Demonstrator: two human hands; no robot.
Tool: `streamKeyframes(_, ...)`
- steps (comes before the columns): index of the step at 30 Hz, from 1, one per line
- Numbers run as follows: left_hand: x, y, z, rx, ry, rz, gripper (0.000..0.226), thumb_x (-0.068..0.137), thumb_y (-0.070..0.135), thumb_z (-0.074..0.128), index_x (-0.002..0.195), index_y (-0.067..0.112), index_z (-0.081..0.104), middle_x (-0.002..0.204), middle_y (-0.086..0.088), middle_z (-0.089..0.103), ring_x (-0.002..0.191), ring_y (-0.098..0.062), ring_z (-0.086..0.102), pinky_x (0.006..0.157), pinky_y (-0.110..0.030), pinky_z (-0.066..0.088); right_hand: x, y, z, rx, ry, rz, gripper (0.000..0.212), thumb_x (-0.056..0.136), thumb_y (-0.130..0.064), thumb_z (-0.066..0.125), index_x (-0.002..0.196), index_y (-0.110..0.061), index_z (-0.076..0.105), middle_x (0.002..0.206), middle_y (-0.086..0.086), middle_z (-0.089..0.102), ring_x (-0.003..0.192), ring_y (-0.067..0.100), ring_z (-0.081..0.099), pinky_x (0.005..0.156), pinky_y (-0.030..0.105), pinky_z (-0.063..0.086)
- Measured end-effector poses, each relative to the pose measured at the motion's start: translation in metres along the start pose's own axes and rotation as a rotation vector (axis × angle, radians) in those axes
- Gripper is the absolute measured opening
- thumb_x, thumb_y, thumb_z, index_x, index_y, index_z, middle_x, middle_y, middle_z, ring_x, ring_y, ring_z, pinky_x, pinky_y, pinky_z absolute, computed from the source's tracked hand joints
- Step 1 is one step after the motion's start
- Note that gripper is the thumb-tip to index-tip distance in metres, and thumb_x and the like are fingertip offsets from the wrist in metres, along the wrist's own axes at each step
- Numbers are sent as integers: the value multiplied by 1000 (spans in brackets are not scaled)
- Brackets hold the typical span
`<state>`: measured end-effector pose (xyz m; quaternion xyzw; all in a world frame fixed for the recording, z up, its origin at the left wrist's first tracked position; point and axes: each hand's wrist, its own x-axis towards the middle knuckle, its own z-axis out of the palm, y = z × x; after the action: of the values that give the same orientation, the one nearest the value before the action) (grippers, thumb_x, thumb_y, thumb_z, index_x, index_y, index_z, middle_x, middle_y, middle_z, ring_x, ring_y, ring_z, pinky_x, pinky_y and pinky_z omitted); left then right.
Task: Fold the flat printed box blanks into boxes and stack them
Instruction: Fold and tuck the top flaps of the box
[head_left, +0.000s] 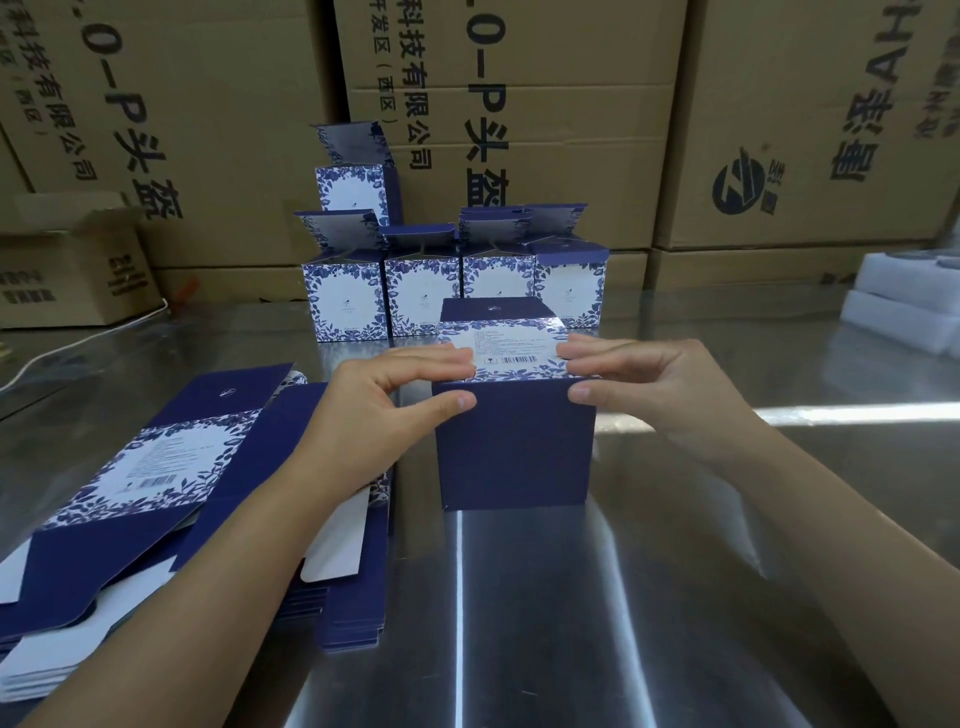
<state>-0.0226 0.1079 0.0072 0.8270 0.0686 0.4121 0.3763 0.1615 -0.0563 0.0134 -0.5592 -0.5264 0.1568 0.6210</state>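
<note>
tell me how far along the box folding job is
Done: five folded boxes stand at the back, four in a row and one on top, with their top flaps open. In hand: the left hand and right hand pinch the top edge of a navy box standing on the table. Left: a pile of flat blanks beside it.
</note>
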Motion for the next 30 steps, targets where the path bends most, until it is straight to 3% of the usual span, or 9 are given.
streamKeyframes(4,0,-3,2,15,17,5,24,71,28,70,95,28,71,112,14,66,118,2,53,104,-19,38,1,4,3,9,39,-17,22,70,0,75,89,-11,74,97,-13,73,110,-2,60,83,7,45)
streamKeyframes(8,0,-6,-3,112,84,27,15,72,35,69,87,36,71,114,24,62,120,2,49,103,-13,34,2,6,2,3,60,-22,22,71,2,74,90,-11,74,97,-13,73,110,-2,60,84,7,45)
streamKeyframes(14,2,-7,-2,90,118,21,14,76,17,74,82,30,72,109,19,66,111,-2,56,90,-10,41,1,5,2,-7,61,-23,19,68,-9,75,87,-12,75,98,-11,74,112,-1,59,86,6,43)
streamKeyframes(18,2,-5,0,68,120,41,16,78,10,73,81,26,72,108,17,67,110,-6,58,87,-17,47,1,3,1,-28,58,-27,22,63,-19,75,85,-14,76,96,-10,74,112,-1,59,87,7,43)
streamKeyframes(23,-3,-3,6,-15,67,17,19,84,0,66,80,18,63,110,4,68,107,-1,61,89,-19,48,0,3,7,-78,62,-76,19,75,-3,74,83,-20,75,96,-11,74,112,1,60,89,10,44)
streamKeyframes(27,-5,0,8,44,72,84,5,81,15,64,81,20,62,101,12,69,102,-1,61,90,-16,44,-3,0,12,-274,53,-160,32,81,-1,70,84,-33,75,95,-13,70,103,3,61,91,11,40)
streamKeyframes(30,-6,4,14,165,96,183,18,79,25,67,95,34,67,92,12,64,93,-8,58,85,-18,42,-6,-4,21,-363,53,-192,22,78,-19,75,88,-39,74,92,-14,63,98,7,57,90,15,39)
